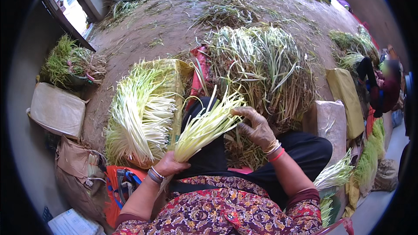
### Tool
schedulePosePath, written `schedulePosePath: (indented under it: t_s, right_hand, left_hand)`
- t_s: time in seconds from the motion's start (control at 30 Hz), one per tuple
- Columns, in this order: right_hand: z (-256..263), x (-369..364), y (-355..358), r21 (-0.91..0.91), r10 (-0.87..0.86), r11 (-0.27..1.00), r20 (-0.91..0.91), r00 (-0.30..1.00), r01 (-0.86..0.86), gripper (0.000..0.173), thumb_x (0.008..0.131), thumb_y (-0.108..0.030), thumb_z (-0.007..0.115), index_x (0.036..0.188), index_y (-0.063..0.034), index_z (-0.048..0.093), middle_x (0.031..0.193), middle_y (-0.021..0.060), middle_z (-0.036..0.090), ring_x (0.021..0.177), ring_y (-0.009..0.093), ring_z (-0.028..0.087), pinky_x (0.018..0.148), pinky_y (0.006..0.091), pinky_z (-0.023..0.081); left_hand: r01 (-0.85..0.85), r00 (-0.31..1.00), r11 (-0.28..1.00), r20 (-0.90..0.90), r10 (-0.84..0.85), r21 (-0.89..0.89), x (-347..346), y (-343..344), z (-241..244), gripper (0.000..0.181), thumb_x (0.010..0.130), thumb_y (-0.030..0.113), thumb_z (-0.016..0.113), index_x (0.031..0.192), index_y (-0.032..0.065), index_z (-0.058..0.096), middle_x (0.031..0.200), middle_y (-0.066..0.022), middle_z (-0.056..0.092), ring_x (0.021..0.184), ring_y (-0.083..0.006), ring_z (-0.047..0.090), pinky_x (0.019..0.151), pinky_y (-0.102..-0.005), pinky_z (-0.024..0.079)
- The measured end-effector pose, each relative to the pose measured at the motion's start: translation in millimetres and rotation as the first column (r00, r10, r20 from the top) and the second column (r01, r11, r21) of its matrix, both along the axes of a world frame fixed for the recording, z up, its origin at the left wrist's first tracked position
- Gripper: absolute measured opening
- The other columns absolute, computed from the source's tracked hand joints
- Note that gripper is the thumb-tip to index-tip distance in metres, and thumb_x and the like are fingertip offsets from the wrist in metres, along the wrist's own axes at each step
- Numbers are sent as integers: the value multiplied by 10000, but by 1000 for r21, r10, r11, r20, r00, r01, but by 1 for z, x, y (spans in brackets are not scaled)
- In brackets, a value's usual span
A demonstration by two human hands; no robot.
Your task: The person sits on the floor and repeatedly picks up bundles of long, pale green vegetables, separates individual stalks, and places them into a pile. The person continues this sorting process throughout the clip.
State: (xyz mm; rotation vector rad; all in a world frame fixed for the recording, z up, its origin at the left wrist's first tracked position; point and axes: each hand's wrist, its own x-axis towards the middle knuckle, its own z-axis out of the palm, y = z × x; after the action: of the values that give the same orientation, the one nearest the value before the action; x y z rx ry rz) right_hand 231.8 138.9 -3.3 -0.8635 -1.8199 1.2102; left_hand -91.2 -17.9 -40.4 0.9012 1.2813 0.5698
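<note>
My left hand (pixel 173 164), bare and with a bracelet at the wrist, is closed around a bunch of pale yellow-green leafy stalks (pixel 204 125), resembling blanched garlic shoots. Its loose ends fan up and to the right. At those ends is my right hand (pixel 256 127), in a thin, stained glove, its fingers bent and apart beside the stalk tips. To the left, a thick pile of similar white stalks (pixel 143 114) rests on a yellow woven-plastic bundle (pixel 178 88). In front of me lies a large heap of untrimmed stalks (pixel 261 68) with brown, dried leaves.
An orange bag (pixel 112 186) holding metal and blue items stands beside my left forearm. Wrapped blocks (pixel 333 120) and more stalks (pixel 336 169) lie at right, where another person (pixel 388 85) sits. Plant scraps (pixel 225 13) litter the floor. A white padded block (pixel 58 104) stands left.
</note>
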Motion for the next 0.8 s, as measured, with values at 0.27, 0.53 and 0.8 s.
schedulePosePath:
  t_s: [0.27, 0.53, 0.8]
  right_hand:
    - [-22, 20, -18, 8, -355, 934, 115, 928, 356, 118, 925, -129, 741, 956, -15, 731, 817, 51, 691, 735, 96, 638, 660, 268, 510]
    - [-8, -15, -16, 193, -146, 972, 55, 988, 133, 270, 861, 12, 695, 1125, -43, 697, 1127, 177, 702, 1064, 326, 686, 930, 342, 528]
    - [-37, -19, -28, -175, -197, 960, 125, 972, 217, 166, 950, -103, 674, 1088, -14, 689, 967, 130, 731, 855, 217, 711, 779, 310, 547]
  left_hand:
    - [7, 997, 1000, -73, -7, 2, 14, 13, 7, 173, 825, 128, 785, 929, 58, 665, 661, 30, 584, 541, -69, 530, 472, -240, 409]
    - [60, 995, 998, -85, -61, -19, 13, 17, 3, 181, 822, 110, 792, 943, 70, 662, 675, 31, 593, 542, -67, 537, 480, -241, 422]
    - [63, 997, 998, -41, -63, -7, 7, 12, 1, 165, 834, 114, 771, 941, 79, 651, 687, 49, 582, 555, -53, 514, 474, -234, 391]
